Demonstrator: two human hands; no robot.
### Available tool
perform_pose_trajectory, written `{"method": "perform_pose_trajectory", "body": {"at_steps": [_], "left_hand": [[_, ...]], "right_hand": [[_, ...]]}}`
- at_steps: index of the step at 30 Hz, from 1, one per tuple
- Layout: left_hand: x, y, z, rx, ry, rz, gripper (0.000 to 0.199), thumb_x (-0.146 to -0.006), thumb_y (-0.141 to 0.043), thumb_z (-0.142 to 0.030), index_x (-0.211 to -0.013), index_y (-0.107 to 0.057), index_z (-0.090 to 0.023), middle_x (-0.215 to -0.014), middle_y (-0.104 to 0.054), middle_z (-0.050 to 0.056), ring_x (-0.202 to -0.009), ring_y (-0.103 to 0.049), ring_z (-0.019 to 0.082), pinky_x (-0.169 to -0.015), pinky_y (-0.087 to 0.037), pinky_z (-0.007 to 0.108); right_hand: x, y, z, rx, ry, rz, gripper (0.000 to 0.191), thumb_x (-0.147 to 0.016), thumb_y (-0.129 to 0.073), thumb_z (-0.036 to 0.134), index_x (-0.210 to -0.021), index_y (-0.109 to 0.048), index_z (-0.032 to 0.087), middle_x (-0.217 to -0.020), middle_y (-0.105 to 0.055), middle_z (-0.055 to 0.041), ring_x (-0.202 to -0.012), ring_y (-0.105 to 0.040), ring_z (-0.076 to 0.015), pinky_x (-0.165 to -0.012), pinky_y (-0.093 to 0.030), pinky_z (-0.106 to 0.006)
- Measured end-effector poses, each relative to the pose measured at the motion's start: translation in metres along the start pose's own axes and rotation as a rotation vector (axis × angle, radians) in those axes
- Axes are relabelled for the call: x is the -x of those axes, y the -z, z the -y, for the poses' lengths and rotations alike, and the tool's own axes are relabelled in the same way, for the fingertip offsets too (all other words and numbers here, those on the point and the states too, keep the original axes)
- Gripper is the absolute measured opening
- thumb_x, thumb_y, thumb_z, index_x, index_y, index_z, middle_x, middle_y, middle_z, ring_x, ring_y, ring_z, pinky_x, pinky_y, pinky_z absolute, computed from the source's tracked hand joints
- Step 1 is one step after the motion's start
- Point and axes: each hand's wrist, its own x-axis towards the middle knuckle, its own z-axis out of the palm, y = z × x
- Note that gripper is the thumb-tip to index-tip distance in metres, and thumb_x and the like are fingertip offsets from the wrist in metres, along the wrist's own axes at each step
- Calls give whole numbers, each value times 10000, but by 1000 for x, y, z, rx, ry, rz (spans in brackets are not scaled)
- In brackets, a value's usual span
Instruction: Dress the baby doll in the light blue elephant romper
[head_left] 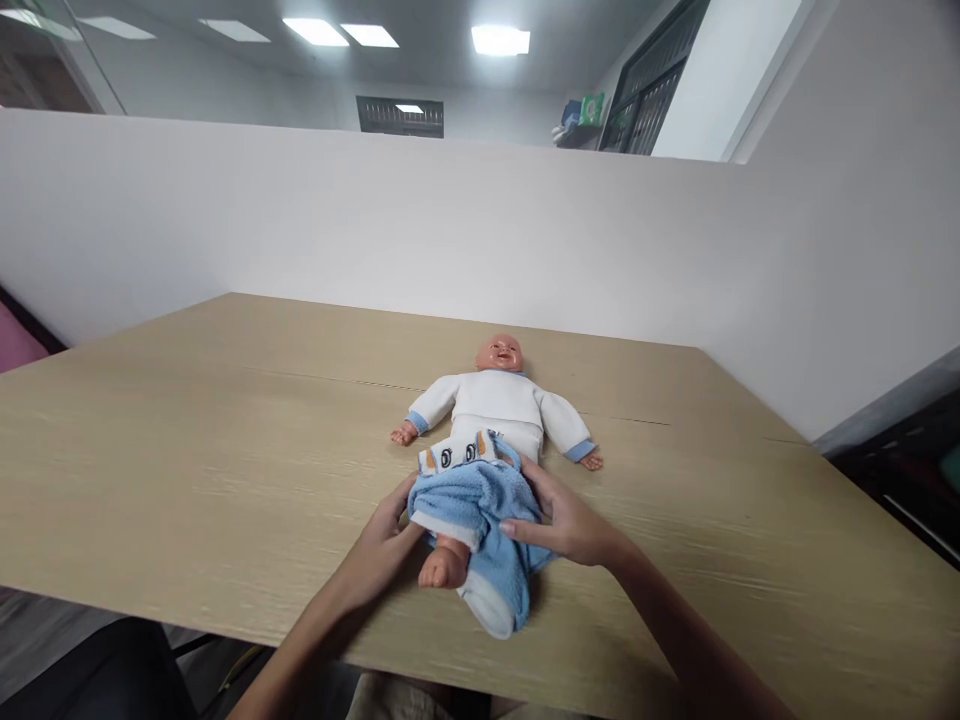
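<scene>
A baby doll (499, 395) lies on its back, head away from me, in a white long-sleeved top with blue cuffs. Light blue trousers (480, 497) with a printed white waistband are bunched around its legs. One bare foot (445, 563) pokes out of a trouser leg; the other leg's end hangs toward me, with no foot showing. My left hand (394, 522) grips the trousers' left side, its fingertips partly hidden by the cloth. On the other side, my right hand (564, 515) has its thumb over the fabric and its fingers near the waistband, closed on the trousers.
The doll rests on a wide wooden table (225, 430), whose front edge is close to my body. A white wall (450, 220) stands behind it, with a glass window above. At the right, a dark object (907, 460) sits beside the table.
</scene>
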Motion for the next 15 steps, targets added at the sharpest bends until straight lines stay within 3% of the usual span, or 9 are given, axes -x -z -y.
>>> {"method": "perform_pose_trajectory", "body": {"at_steps": [5, 9, 12, 15], "left_hand": [[11, 13, -11, -49, 91, 158, 619, -990, -688, -484, -1547, -512, -279, -1627, -519, 108, -1531, -459, 316, -1294, -341, 481], [15, 30, -7, -140, 61, 242, 646, -925, -765, -517, -1480, -560, -256, -1522, -589, 145, -1437, -533, 343, -1236, -405, 488], [10, 43, 0, -113, 33, 224, 720, -913, -735, -624, -1483, -523, -239, -1449, -606, 164, -1337, -585, 345, -1150, -473, 488], [-6, 44, -5, -216, 0, 130, 663, -974, -653, -609, -1515, -498, -258, -1493, -560, 156, -1348, -553, 341, -1160, -451, 499]], "right_hand": [[-1, 1, -17, -275, -36, 18, 585, -853, -811, 509, -1332, -609, 241, -1319, -694, -57, -1273, -637, -252, -1157, -463, -421], [2, 2, -29, -462, -107, -21, 638, -763, -871, 484, -1293, -616, 236, -1157, -724, -38, -1082, -702, -237, -1005, -538, -366], [4, 3, -34, -539, -110, -39, 683, -745, -852, 469, -1334, -607, 226, -1139, -748, -58, -1058, -720, -254, -1009, -546, -398], [3, 3, -36, -400, -114, -196, 598, -797, -730, 545, -1285, -649, 209, -1074, -775, -82, -1015, -742, -273, -975, -570, -426]]}}
